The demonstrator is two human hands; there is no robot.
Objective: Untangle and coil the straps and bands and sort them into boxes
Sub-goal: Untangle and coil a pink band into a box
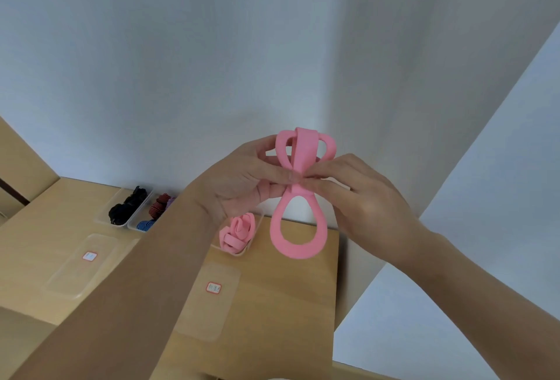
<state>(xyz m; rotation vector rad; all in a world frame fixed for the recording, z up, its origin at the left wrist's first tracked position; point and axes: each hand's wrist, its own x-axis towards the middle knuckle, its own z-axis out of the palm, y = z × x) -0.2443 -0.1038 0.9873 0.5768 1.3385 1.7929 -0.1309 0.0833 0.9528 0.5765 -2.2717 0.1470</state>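
Pink band (304, 152), looped in a figure-eight with extra folds on top, held in the air above the desk (288, 304). Left hand (239, 182) and right hand (366, 197) each pinch its waist, fingers grasping it. Below, a clear box (246, 254) of pink coils (236, 234), partly hidden by the left wrist. Farther left, side by side: a box of black straps (127, 207) and a box of striped bands (157, 207). Nearer, two labelled lids (69, 273) lie flat on the desk, with the left forearm between them.
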